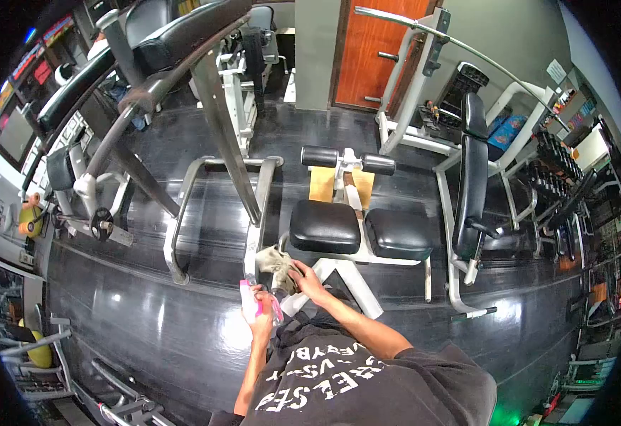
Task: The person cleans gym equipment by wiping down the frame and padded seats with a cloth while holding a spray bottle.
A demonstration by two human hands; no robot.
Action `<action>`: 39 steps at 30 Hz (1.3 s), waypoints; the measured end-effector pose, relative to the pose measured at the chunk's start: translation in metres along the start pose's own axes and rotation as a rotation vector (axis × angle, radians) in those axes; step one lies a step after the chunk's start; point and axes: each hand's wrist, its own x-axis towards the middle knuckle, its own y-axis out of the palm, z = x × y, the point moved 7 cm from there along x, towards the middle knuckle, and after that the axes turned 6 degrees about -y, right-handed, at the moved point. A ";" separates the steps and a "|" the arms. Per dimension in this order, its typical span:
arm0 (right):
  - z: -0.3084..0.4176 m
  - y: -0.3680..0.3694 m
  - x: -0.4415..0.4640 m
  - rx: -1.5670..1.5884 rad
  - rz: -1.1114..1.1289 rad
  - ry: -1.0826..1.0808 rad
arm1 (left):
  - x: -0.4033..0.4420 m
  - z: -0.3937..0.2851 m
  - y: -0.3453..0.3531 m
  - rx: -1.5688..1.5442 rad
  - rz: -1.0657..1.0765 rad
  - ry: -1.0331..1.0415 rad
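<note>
My left hand (260,312) is wrapped round a white and pink spray bottle (248,298), close in front of my body. Just right of it, my right hand (308,280) grips a crumpled pale cloth (277,265), which hangs partly over dark material. The two hands are near each other, beside the white frame of a bench with two black padded seats (325,227). A metal upright frame (261,192) stands just beyond the cloth.
Black roller pads (320,155) stand beyond the seats. A tall padded bench (471,184) is on the right, near a dumbbell rack (555,167). A large machine with slanted bars (218,135) rises at the left. An orange door (374,53) is at the back.
</note>
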 end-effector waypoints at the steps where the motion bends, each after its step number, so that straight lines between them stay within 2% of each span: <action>1: 0.004 -0.002 0.007 -0.005 0.007 -0.003 | -0.005 -0.007 -0.005 0.078 -0.006 0.035; 3: 0.026 -0.002 0.021 -0.192 0.066 -0.300 | -0.012 -0.022 -0.009 0.045 -0.024 -0.002; 4: 0.031 -0.009 0.027 -0.293 0.099 -0.233 | -0.015 -0.022 -0.012 0.043 -0.032 -0.018; 5: 0.029 -0.014 0.040 -0.244 0.176 -0.260 | -0.017 -0.021 -0.014 0.041 -0.039 -0.034; 7: 0.066 -0.034 0.031 -0.414 0.246 -0.253 | -0.021 -0.015 -0.015 0.029 -0.046 -0.019; 9: 0.080 -0.073 0.030 -0.872 -0.021 -0.515 | -0.024 -0.014 -0.013 0.022 -0.050 -0.002; 11: 0.094 -0.105 0.018 -0.691 -0.286 -0.607 | -0.024 -0.017 -0.006 -0.030 -0.061 0.032; 13: 0.094 -0.123 0.010 -0.855 -0.458 -0.714 | -0.022 -0.017 0.002 -0.015 -0.062 0.048; 15: 0.082 -0.120 0.016 -1.020 -0.363 -0.845 | -0.017 -0.018 0.012 0.028 -0.043 0.076; 19: 0.079 -0.095 0.001 -1.271 -0.301 -0.809 | 0.000 -0.013 0.039 -0.074 -0.024 0.044; 23: 0.053 -0.121 0.038 -1.167 -0.272 -0.731 | 0.014 -0.020 0.066 0.017 -0.065 -0.058; 25: 0.079 -0.131 0.039 -1.036 -0.270 -0.771 | 0.021 -0.022 0.078 0.039 -0.062 0.006; 27: 0.102 -0.156 0.043 -0.497 -0.324 -0.544 | 0.025 -0.020 0.087 0.054 -0.070 0.030; 28: 0.098 -0.166 0.050 -0.560 -0.394 -0.737 | 0.028 -0.017 0.089 0.021 -0.092 0.011; 29: 0.095 -0.172 0.055 -0.661 -0.378 -0.735 | 0.030 -0.014 0.092 -0.011 -0.113 -0.006; 30: 0.102 -0.165 0.056 -0.740 -0.265 -0.805 | 0.035 -0.005 0.091 -0.005 -0.123 -0.012; 32: 0.112 -0.145 0.048 -0.890 -0.015 -0.982 | 0.040 0.000 0.091 0.313 -0.133 0.214; 33: 0.103 -0.130 0.052 -0.999 0.119 -1.021 | 0.040 -0.003 0.095 0.320 -0.143 0.206; 35: 0.091 -0.123 0.051 -1.083 0.221 -1.067 | 0.042 0.011 0.093 0.041 -0.222 -0.100; 39: 0.085 -0.111 0.087 -1.028 0.350 -0.987 | 0.039 0.029 0.079 0.147 -0.316 -0.047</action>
